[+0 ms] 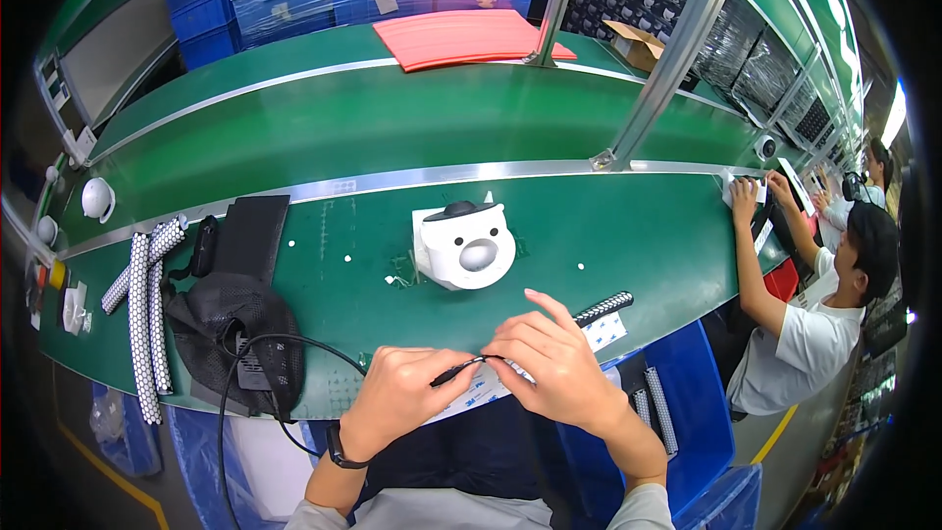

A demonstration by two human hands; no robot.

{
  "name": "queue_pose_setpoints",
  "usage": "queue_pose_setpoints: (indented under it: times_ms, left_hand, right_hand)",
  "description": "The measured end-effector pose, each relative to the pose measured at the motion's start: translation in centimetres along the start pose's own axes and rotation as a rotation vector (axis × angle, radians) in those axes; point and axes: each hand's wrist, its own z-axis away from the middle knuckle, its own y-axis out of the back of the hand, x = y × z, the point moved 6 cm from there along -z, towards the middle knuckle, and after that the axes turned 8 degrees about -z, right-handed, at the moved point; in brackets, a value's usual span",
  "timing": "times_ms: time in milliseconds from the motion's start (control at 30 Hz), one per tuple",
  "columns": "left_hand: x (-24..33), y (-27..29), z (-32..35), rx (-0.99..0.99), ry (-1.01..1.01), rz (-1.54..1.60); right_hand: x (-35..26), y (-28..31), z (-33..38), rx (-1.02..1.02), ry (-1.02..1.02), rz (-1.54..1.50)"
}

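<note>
Near the front edge of the bench, my left hand (400,395) pinches the black cable (456,371) near its end. My right hand (549,365) is closed on the thin tip of that cable, fingertips close to the left ones; its index finger points up. The cable runs left from my left hand and loops over a black mesh bag (231,319). Beyond my hands stands a white bear-faced device (469,247) with a grey nose and dark top. White sheets with blue print (481,391) lie partly under my hands. A black-and-white patterned strip (601,308) sits beside my right hand.
Several honeycomb-patterned tubes (140,324) and a black flat board (251,236) lie at left. Blue bins (687,383) stand below the front edge. A metal post (677,59) rises behind. Another person (819,304) works at the right.
</note>
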Motion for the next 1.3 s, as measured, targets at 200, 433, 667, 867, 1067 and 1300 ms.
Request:
queue_pose_setpoints:
  times_ms: [200, 433, 667, 867, 1067, 1300]
  left_hand:
    - [-1.1, 0.2, 0.4, -0.074, 0.117, 0.097]
    - [-1.7, 0.8, 0.7, -0.041, 0.213, 0.228]
    - [-1.8, 0.8, 1.4, 0.013, 0.132, 0.199]
    - [-1.5, 0.7, 1.3, 0.005, 0.039, 0.118]
    - [-1.1, 0.9, 1.7, -0.034, 0.027, -0.032]
    - [-1.6, 0.9, 2.2, 0.029, 0.193, 0.253]
  right_hand:
    - [-0.4, -0.7, -0.3, -0.024, 0.067, 0.057]
    - [0.6, -0.4, -0.2, 0.031, 0.03, 0.023]
    - [1.0, -0.5, 0.0, 0.015, -0.005, -0.042]
    - [0.8, -0.5, 0.3, -0.008, 0.0, -0.026]
    - [0.8, -0.5, 0.7, 0.003, 0.008, -0.007]
    - [1.5, -0.6, 0.9, 0.008, -0.005, -0.023]
